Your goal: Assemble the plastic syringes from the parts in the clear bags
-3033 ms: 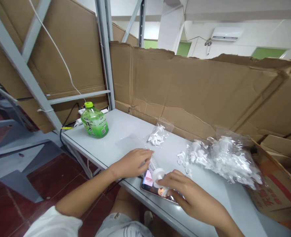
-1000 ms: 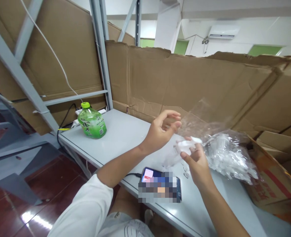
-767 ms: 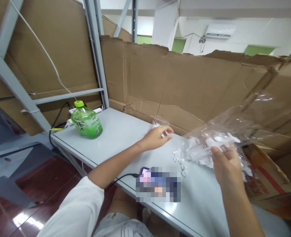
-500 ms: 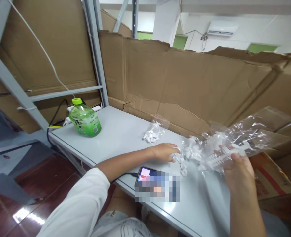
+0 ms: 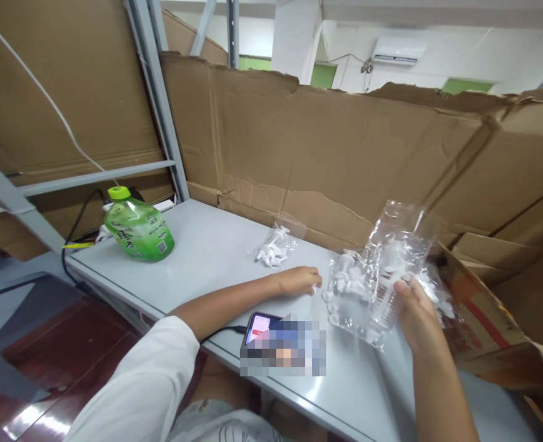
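My left hand (image 5: 300, 280) rests low over the table with its fingers curled shut on a small white plastic cap, only partly visible at the fingertips. Several more white caps (image 5: 332, 308) lie just right of it. My right hand (image 5: 417, 310) grips a clear plastic bag (image 5: 394, 270) with white plastic parts inside, including a ribbed, tube-like piece, and holds it up over the table's right side. Behind it, another clear bag of white parts (image 5: 349, 273) lies on the table. A smaller bag of white pieces (image 5: 273, 250) lies beyond my left hand.
A phone (image 5: 265, 331) with a cable lies near the front edge of the grey table (image 5: 207, 242). A green bottle (image 5: 140, 230) stands at the left end. Cardboard sheets (image 5: 327, 147) wall the back, and an open cardboard box (image 5: 488, 319) is at the right.
The bag in my right hand has swung from stretching rightward to hanging more upright. My left fingers, spread over the caps before, have curled around one and drawn slightly left.
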A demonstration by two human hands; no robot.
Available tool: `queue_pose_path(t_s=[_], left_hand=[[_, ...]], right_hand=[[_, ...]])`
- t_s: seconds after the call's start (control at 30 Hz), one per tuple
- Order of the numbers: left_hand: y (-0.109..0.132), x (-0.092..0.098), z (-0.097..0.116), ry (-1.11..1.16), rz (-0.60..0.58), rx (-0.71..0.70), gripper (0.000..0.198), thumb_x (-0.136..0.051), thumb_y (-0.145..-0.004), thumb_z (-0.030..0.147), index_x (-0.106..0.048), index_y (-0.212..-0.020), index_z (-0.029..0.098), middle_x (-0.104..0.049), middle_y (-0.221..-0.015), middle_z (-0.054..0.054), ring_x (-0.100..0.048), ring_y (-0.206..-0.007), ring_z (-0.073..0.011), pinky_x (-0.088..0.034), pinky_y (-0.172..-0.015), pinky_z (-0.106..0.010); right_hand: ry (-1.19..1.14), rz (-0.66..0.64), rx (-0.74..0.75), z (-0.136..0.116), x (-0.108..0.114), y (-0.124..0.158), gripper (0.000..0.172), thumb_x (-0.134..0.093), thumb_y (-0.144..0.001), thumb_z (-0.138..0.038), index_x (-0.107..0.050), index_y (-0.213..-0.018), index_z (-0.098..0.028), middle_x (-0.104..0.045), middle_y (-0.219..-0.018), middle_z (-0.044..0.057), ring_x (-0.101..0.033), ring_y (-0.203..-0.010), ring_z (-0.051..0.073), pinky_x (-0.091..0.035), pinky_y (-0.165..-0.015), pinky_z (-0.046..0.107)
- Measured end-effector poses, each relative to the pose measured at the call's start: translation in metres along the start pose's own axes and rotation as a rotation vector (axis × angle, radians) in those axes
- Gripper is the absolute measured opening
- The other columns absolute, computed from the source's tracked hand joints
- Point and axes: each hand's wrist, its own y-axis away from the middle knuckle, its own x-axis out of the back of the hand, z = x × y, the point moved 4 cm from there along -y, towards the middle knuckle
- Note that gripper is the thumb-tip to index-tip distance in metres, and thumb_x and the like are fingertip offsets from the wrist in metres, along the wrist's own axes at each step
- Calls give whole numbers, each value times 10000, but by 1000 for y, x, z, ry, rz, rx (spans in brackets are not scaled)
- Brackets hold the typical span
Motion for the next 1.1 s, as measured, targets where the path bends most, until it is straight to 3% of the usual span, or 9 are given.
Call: queue_pose_path(t_s=[0.2,0.3,0.5,0.6,0.67,0.83,1.0,1.1], left_hand=[[16,15,-7,135,137,95,149,-522,-760,133,-629,-861,157,-578,-888,-45,-547,-833,-145,-416,-802,-259],[20,33,-4,154,227,127,149,-514,-759,127,-627,-853,150,-578,-886,-43,-543,-787,-125,-427,-789,-257],[37,107,20,421,835,67,107,-542,-762,165,-617,-838,159,-594,-926,-43,-554,-897,-126,-450,-754,-224],[45,134,26,569,1000,21,102,-564,-761,187,-612,-844,150,-589,-971,-61,-568,-902,-127,-454,-777,-236],[46,143,25,671,980,26,116,-584,-756,210,-601,-848,140,-600,-955,-65,-585,-838,-117,-461,-755,-240],[45,151,26,781,717,77,162,-639,-719,238,-594,-824,123,-612,-777,-33,-580,-688,-91,-453,-652,-224],[48,149,47,893,341,-54,155,-653,-716,222,-602,-827,126,-617,-845,-46,-575,-795,-104,-440,-712,-237],[50,145,55,976,218,-72,146,-646,-726,209,-593,-836,129,-612,-867,-48,-572,-811,-106,-434,-726,-241]], right_hand=[[102,-119,-108,8,-6,2,314,-663,-691,-449,-617,-921,-240,-695,-847,39,-652,-789,246,-495,-677,316],[145,-151,-120,7,-10,4,323,-651,-703,-460,-609,-939,-244,-696,-900,42,-645,-853,252,-489,-720,317],[308,-258,-129,5,-18,12,419,-629,-693,-519,-585,-1014,-252,-665,-1036,52,-590,-1013,281,-469,-831,352],[383,-327,-98,4,-24,16,487,-636,-662,-557,-574,-1034,-248,-644,-1068,74,-568,-1046,289,-462,-856,363],[405,-397,-65,4,-30,19,517,-638,-647,-573,-566,-1037,-241,-633,-1080,91,-559,-1056,293,-460,-866,373],[479,-594,52,4,-41,28,505,-652,-670,-519,-549,-1072,-230,-602,-1123,101,-541,-1076,288,-440,-901,394],[481,-674,106,3,-46,34,440,-652,-702,-450,-563,-1080,-242,-618,-1087,82,-554,-1047,285,-453,-886,404],[474,-677,104,1,-47,35,438,-656,-701,-440,-569,-1080,-239,-626,-1062,82,-564,-1026,288,-468,-865,411]])
